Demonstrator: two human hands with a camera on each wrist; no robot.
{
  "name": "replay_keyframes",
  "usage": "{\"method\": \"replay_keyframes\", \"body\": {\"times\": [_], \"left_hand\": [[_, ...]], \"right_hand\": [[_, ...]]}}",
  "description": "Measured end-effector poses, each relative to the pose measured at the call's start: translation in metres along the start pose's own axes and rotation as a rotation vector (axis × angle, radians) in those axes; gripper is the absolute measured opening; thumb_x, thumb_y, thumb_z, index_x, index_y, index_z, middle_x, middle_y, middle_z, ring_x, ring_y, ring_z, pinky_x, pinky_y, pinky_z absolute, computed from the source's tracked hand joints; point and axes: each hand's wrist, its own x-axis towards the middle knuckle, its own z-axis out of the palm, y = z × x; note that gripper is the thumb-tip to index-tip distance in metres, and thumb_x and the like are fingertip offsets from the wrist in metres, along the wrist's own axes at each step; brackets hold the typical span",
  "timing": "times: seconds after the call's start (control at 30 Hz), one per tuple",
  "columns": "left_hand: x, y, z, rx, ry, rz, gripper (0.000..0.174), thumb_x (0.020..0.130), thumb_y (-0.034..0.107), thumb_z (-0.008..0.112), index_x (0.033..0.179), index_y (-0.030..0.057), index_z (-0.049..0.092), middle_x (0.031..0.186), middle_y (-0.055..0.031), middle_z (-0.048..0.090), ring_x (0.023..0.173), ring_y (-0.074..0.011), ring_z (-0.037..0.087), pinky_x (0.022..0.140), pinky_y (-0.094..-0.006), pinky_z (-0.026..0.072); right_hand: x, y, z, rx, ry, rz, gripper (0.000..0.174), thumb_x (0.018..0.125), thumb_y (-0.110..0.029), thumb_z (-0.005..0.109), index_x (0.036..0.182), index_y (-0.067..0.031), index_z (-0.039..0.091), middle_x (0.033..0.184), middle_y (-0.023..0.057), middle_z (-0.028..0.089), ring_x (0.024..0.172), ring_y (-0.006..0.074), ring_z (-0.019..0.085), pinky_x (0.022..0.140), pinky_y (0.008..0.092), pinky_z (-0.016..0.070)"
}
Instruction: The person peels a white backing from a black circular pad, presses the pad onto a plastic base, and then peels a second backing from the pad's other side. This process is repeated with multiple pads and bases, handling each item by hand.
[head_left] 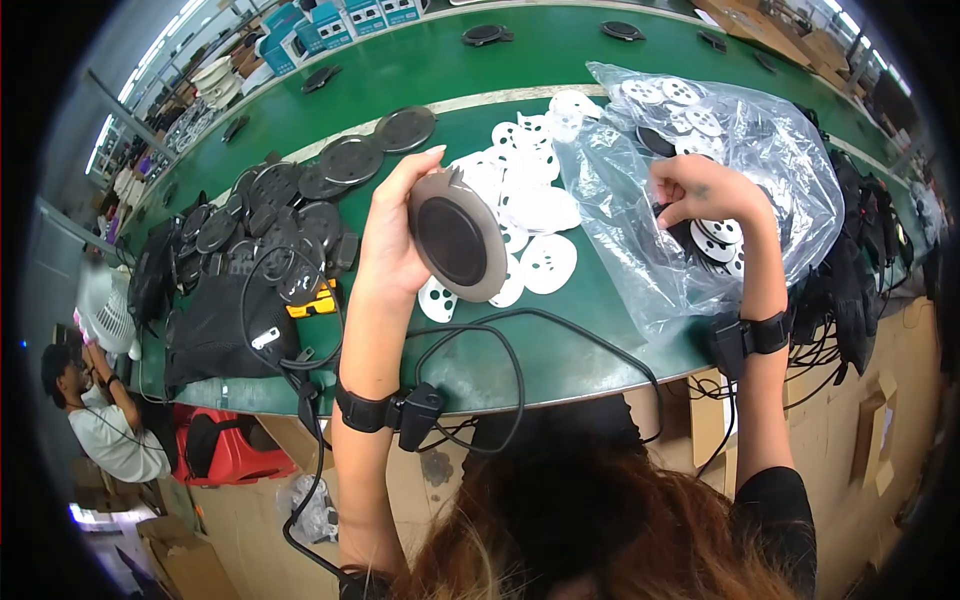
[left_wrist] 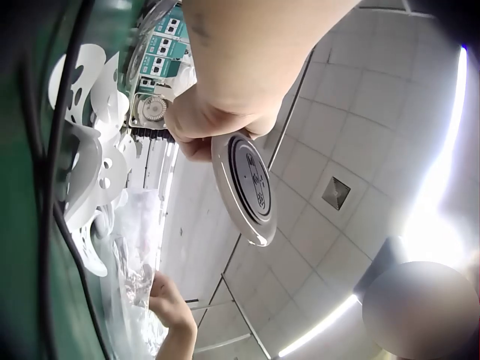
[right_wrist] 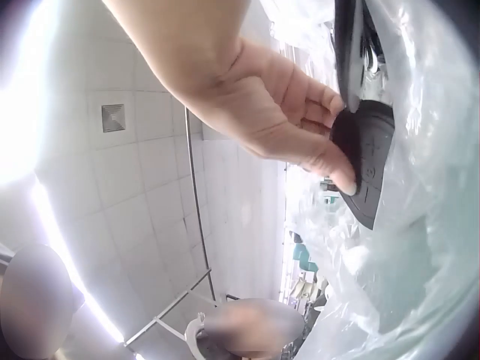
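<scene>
Head view: a round grey disc (head_left: 456, 248) was held above the green table (head_left: 560, 368) by the left hand (head_left: 392, 238), its digits curled on the rim. The right hand (head_left: 708, 190), thumb and fingers bent together, pinched a black piece (right_wrist: 369, 161) at the clear plastic bag (head_left: 612, 190), which contained white perforated plates and dark parts. Loose white plates (head_left: 548, 264) lay beside it. Folded, glossy film obscured its deeper contents; some left fingertips were hidden.

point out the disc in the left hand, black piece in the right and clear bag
Disc (head_left: 451, 241), head view: centre of its dark face
Black piece (right_wrist: 372, 171), right wrist view: its marked face
Clear bag (head_left: 622, 240), head view: left side
</scene>
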Motion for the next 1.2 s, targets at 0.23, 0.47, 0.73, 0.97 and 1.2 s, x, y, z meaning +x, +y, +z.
{"method": "replay_keyframes", "body": {"times": [0.23, 0.47, 0.73, 0.97, 1.2], "left_hand": [[-0.002, -0.003, 0.004, -0.006, -0.018, -0.035, 0.019, 0.081, 0.02, 0.058, 0.066, 0.0118, 0.049, 0.059, 0.0, 0.049, 0.05, -0.0125, 0.048, 0.047, -0.0257, 0.0407], [-0.004, -0.003, 0.001, -0.067, -0.126, -0.113, 0.011, 0.078, 0.018, 0.061, 0.074, 0.0084, 0.056, 0.069, -0.0033, 0.058, 0.06, -0.0138, 0.058, 0.054, -0.0272, 0.0482], [0.0, -0.007, -0.002, -0.087, -0.131, -0.121, 0.012, 0.078, 0.018, 0.061, 0.08, 0.0071, 0.056, 0.074, -0.0067, 0.059, 0.063, -0.017, 0.06, 0.059, -0.0306, 0.0516], [-0.004, -0.006, 0.002, -0.052, -0.107, -0.119, 0.011, 0.079, 0.018, 0.06, 0.078, 0.0081, 0.055, 0.074, -0.0044, 0.059, 0.061, -0.0151, 0.059, 0.057, -0.0297, 0.0512], [-0.003, -0.012, 0.004, -0.004, -0.073, -0.076, 0.012, 0.08, 0.017, 0.06, 0.072, 0.009, 0.055, 0.067, -0.0003, 0.055, 0.057, -0.0115, 0.054, 0.054, -0.025, 0.0464]], "right_hand": [[-0.01, 0.001, -0.01, 0.623, -0.062, -0.168, 0.017, 0.081, -0.005, 0.06, 0.096, -0.0031, 0.052, 0.073, 0.0006, 0.059, 0.067, 0.004, 0.052, 0.062, 0.0202, 0.0433], [-0.01, -0.001, -0.014, 0.314, -0.326, 0.045, 0.035, 0.073, -0.013, 0.072, 0.1, 0.0017, 0.056, 0.08, 0.0059, 0.062, 0.072, 0.0082, 0.057, 0.062, 0.0217, 0.0457], [-0.006, -0.007, -0.016, 0.366, -0.579, 0.034, 0.046, 0.07, -0.021, 0.075, 0.103, 0.0046, 0.055, 0.086, 0.0071, 0.064, 0.08, 0.0106, 0.061, 0.069, 0.0226, 0.0475], [-0.011, 0.002, -0.014, 0.544, -0.364, 0.031, 0.024, 0.077, -0.013, 0.057, 0.089, 0.0077, 0.058, 0.073, 0.0079, 0.061, 0.065, 0.0127, 0.062, 0.06, 0.0235, 0.0503], [-0.007, 0.021, -0.01, 0.35, 0.163, -0.113, 0.02, 0.084, -0.017, 0.054, 0.082, 0.0026, 0.055, 0.063, -0.0021, 0.045, 0.056, 0.0055, 0.049, 0.047, 0.0227, 0.0494]]}}
